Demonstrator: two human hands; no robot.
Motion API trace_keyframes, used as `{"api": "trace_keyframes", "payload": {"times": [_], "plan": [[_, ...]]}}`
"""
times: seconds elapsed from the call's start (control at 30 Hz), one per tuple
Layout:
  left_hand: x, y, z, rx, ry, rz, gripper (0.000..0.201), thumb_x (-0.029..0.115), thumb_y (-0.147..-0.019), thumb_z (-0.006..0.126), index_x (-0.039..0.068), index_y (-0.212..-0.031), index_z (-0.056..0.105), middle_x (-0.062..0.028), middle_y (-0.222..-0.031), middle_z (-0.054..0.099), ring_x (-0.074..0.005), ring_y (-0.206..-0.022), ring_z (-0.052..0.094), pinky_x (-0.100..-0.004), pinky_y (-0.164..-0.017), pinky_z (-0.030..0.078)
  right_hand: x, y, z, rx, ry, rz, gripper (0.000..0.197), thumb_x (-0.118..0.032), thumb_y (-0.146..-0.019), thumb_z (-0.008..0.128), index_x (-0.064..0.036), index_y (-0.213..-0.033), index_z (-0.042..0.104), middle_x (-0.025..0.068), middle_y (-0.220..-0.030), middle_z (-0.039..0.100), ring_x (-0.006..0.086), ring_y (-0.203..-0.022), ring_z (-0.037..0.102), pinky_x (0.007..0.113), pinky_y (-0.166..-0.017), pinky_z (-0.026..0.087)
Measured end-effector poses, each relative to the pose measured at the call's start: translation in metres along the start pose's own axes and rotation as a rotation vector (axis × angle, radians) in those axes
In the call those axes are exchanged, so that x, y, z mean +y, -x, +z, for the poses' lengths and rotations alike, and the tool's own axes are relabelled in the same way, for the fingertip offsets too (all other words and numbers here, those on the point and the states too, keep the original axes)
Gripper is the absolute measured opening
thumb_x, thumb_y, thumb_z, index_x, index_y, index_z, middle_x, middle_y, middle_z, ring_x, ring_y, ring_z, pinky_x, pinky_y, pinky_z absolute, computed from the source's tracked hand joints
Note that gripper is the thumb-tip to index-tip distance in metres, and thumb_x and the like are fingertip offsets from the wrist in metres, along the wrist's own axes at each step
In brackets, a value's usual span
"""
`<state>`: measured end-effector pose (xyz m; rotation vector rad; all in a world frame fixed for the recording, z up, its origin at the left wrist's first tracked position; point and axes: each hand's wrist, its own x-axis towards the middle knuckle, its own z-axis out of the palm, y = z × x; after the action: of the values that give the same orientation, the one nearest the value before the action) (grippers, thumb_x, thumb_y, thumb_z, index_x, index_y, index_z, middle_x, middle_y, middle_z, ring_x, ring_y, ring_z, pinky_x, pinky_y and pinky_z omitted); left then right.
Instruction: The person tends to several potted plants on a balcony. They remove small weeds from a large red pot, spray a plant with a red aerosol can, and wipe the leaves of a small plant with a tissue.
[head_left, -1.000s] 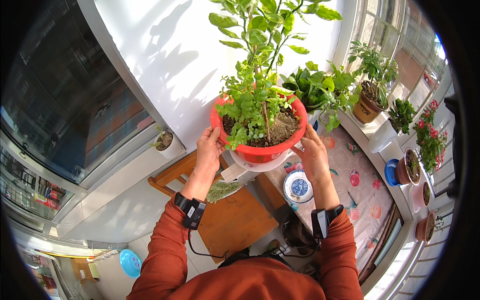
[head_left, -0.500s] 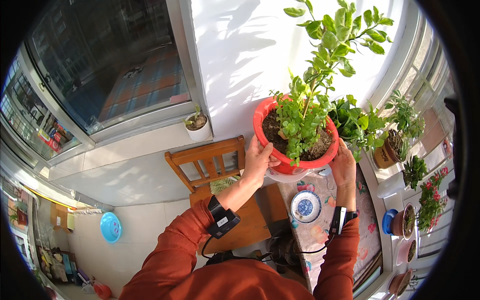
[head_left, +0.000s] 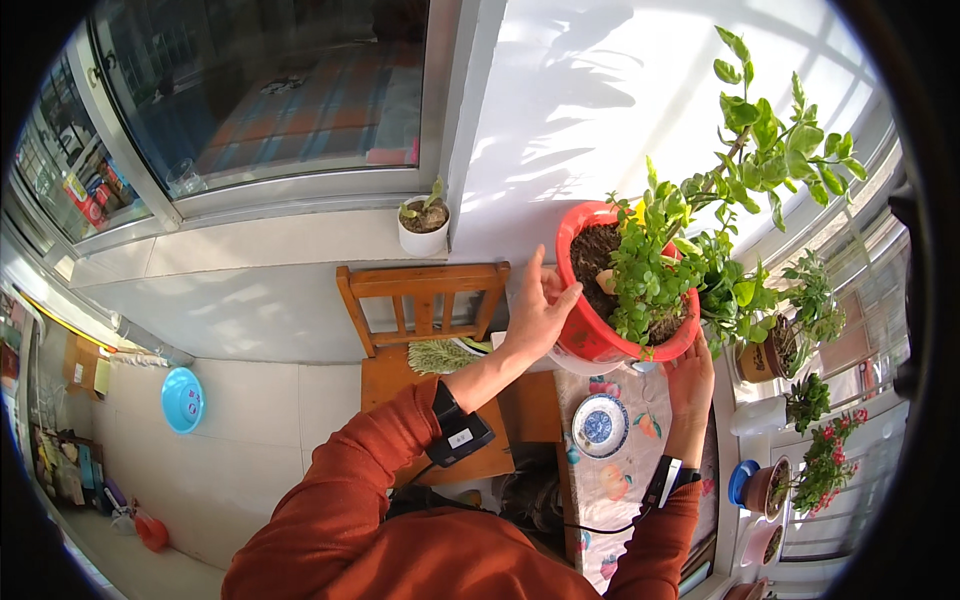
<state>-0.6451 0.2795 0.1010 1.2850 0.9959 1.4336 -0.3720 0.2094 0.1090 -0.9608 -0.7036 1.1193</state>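
A red plastic flowerpot (head_left: 585,335) stands at the far end of a narrow table, above a pale base that is partly hidden. Dark soil fills it, and a leafy plant (head_left: 640,285) grows from it, its tall variegated stem leaning right. My left hand (head_left: 540,315) is at the pot's left side with fingers spread, the thumb close to the wall; whether it touches is unclear. My right hand (head_left: 690,385) cups the pot's right front side under the rim, its fingertips partly hidden against the pot.
A blue-and-white plate (head_left: 600,426) lies on the flowered tablecloth (head_left: 610,490). A wooden chair (head_left: 430,283) stands to the left, near a white-potted plant (head_left: 424,240) on the sill. Several potted plants line the window at right. A blue basin (head_left: 183,400) sits on the floor.
My left hand has loosened from the rim and its fingers have spread. The pot looks turned, with its tall stem leaning further right. The whole view has also shifted.
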Motion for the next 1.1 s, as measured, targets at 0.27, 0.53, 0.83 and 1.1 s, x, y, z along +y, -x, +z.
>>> {"api": "trace_keyframes", "payload": {"times": [0.27,0.53,0.83,1.1], "plan": [[0.026,-0.058,0.027,-0.399,0.415,-0.085,0.044,0.034,-0.100,0.049,0.005,-0.132,0.042,-0.0080,-0.116,0.057,-0.0136,-0.106,0.054,-0.0300,-0.092,0.044,-0.004,0.023,0.007,0.020,0.117,-0.009,0.058,-0.029,-0.096,0.046,-0.0059,-0.146,0.028,0.0064,-0.145,0.040,0.0214,-0.130,0.043,0.040,-0.106,0.036],[0.042,-0.065,0.035,-0.541,0.704,-0.243,0.069,0.059,-0.096,0.039,0.010,-0.143,0.029,-0.0059,-0.132,0.049,-0.0149,-0.112,0.051,-0.0334,-0.097,0.040,-0.001,0.041,0.027,0.101,0.188,0.012,0.048,-0.029,-0.101,0.035,-0.0092,-0.145,0.031,0.0064,-0.145,0.041,0.0203,-0.128,0.045,0.039,-0.104,0.038],[0.058,-0.053,0.036,-0.769,0.352,0.109,0.101,0.076,-0.088,0.027,-0.006,-0.146,0.020,-0.0250,-0.151,0.026,-0.0309,-0.142,0.023,-0.0357,-0.115,0.017,0.004,0.043,0.038,0.059,0.168,-0.006,0.051,-0.022,-0.100,0.038,-0.0053,-0.147,0.026,0.0069,-0.147,0.038,0.0185,-0.130,0.043,0.035,-0.105,0.036],[0.064,0.008,0.068,-0.503,-0.123,0.424,0.083,0.060,-0.093,0.041,-0.001,-0.146,0.024,-0.0247,-0.149,0.025,-0.0422,-0.134,0.029,-0.0503,-0.110,0.025,0.009,0.042,0.035,-0.045,0.000,0.029,0.052,-0.032,-0.103,0.034,-0.0110,-0.150,0.022,0.0070,-0.148,0.035,0.0214,-0.133,0.038,0.038,-0.110,0.031]]}}
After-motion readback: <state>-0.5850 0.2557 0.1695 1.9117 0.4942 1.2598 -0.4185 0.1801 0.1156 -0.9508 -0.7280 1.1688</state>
